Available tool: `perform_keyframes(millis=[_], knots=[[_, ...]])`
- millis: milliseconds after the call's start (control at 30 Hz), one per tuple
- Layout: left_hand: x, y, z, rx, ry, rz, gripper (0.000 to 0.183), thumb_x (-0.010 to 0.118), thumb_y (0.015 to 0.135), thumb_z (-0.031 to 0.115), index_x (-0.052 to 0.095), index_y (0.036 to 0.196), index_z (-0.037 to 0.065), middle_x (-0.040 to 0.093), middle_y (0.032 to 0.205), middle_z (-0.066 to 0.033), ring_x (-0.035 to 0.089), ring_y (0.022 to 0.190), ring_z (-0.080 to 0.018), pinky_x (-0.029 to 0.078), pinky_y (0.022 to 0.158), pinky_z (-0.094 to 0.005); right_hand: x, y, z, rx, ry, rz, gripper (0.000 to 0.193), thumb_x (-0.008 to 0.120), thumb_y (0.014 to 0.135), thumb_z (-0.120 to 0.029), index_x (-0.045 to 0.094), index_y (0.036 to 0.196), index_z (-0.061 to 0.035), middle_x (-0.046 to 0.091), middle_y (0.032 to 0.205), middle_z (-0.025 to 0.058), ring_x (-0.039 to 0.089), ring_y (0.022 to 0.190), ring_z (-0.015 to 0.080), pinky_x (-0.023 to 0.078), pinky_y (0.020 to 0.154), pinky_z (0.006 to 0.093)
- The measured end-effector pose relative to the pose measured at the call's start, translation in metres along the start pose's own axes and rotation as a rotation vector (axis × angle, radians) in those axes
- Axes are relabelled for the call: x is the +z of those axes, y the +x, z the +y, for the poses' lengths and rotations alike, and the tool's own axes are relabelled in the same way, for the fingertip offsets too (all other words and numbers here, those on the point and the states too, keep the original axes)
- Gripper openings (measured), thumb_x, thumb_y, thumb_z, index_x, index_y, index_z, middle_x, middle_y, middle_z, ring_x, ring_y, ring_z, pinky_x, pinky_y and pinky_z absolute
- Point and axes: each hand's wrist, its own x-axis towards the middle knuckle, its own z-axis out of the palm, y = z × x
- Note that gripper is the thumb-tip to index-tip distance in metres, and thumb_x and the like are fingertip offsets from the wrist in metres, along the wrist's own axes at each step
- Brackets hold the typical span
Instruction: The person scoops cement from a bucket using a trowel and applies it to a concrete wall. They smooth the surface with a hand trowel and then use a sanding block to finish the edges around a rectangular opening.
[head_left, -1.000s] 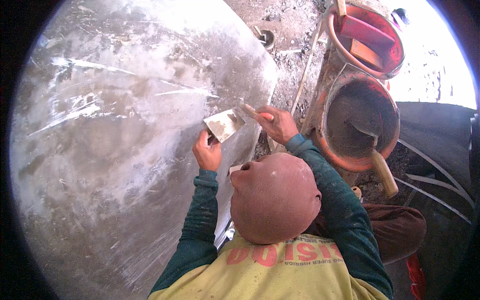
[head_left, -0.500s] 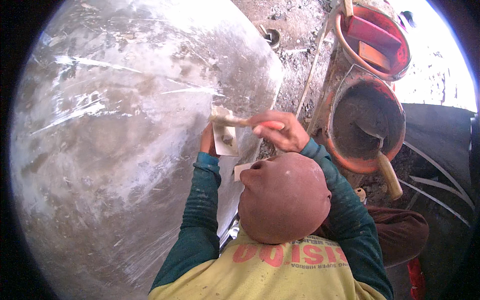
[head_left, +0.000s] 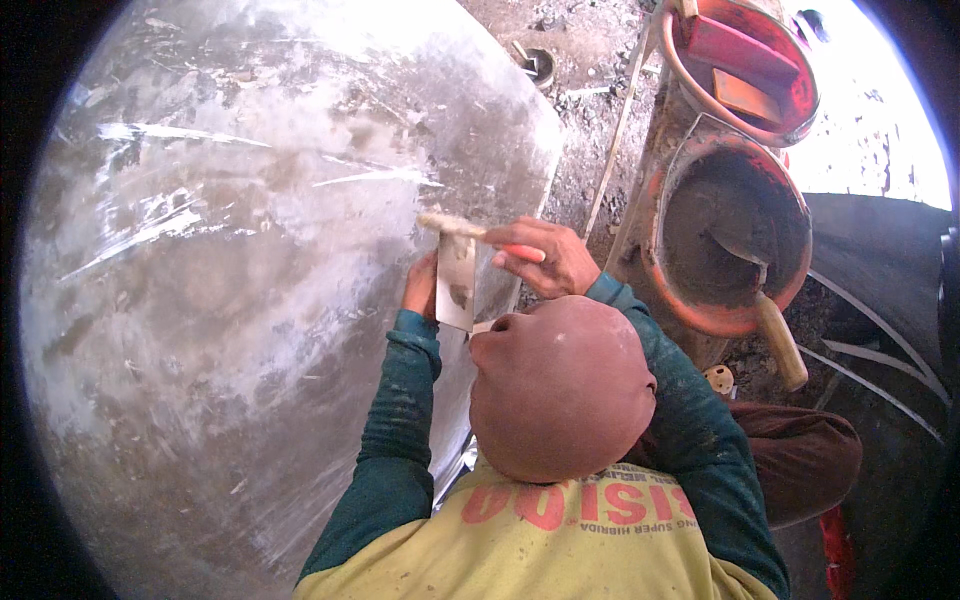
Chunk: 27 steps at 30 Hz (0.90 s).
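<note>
My left hand [head_left: 421,284] grips a pale rectangular plate [head_left: 456,285] with a dark grey smear on its face; some of its fingers are hidden behind the plate. In my right hand [head_left: 551,255] is a slim hand tool [head_left: 450,225] with a pale head and an orange end. The head crosses the plate's upper edge; whether it is a brush or a scraper I cannot tell. Both hands are over the right side of a large grey, streaked slab [head_left: 250,300]. My raised brown-clad knee [head_left: 565,390] is just below them.
At right, an orange-rimmed tub [head_left: 655,250] holds dark grey mortar and a trowel with a wooden handle [head_left: 780,345]. Behind it, a red tub [head_left: 810,100] contains a red block and an orange-brown block. A small dark pot [head_left: 540,68] stands beyond the slab's edge. Pale strips [head_left: 880,360] lie at far right.
The plate's lower end has moved slightly down. The tool has shifted a little left and up, with its head now across the plate's top edge. My right hand has moved left.
</note>
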Motion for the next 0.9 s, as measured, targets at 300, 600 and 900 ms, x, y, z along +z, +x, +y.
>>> perform_keyframes(millis=[300, 600, 900], knots=[[0.019, -0.004, 0.003, 0.181, 0.520, 0.405, 0.057, 0.076, 0.092, 0.038, 0.069, 0.123, -0.010, 0.075, 0.100, -0.0141, 0.069, 0.088, -0.0202, 0.055, 0.080, -0.0365, -0.017, 0.003, 0.003, 0.079, -0.248, -0.017, 0.029, 0.070, 0.096, -0.027, 0.071, 0.121, -0.0127, 0.069, 0.105, 0.0158, 0.069, 0.093, 0.0416, 0.057, 0.078, 0.0491], [0.018, 0.008, 0.007, 0.487, 0.798, 0.472, 0.042, 0.077, 0.090, 0.033, 0.072, 0.115, -0.001, 0.072, 0.101, -0.0185, 0.069, 0.088, -0.0315, 0.054, 0.080, -0.0437, -0.009, -0.001, 0.003, 0.076, -0.293, -0.089, 0.027, 0.070, 0.095, -0.025, 0.071, 0.120, -0.0134, 0.069, 0.109, 0.0158, 0.070, 0.092, 0.0406, 0.057, 0.078, 0.0503], [0.037, -0.017, 0.024, 0.669, 1.118, 0.380, 0.034, 0.078, 0.090, 0.026, 0.068, 0.111, 0.001, 0.064, 0.101, -0.0200, 0.063, 0.097, -0.0408, 0.050, 0.082, -0.0495, -0.027, 0.009, -0.016, 0.342, 0.130, 0.142, 0.022, 0.068, 0.097, -0.025, 0.073, 0.106, -0.0049, 0.074, 0.088, 0.0194, 0.072, 0.081, 0.0413, 0.056, 0.072, 0.0470]])
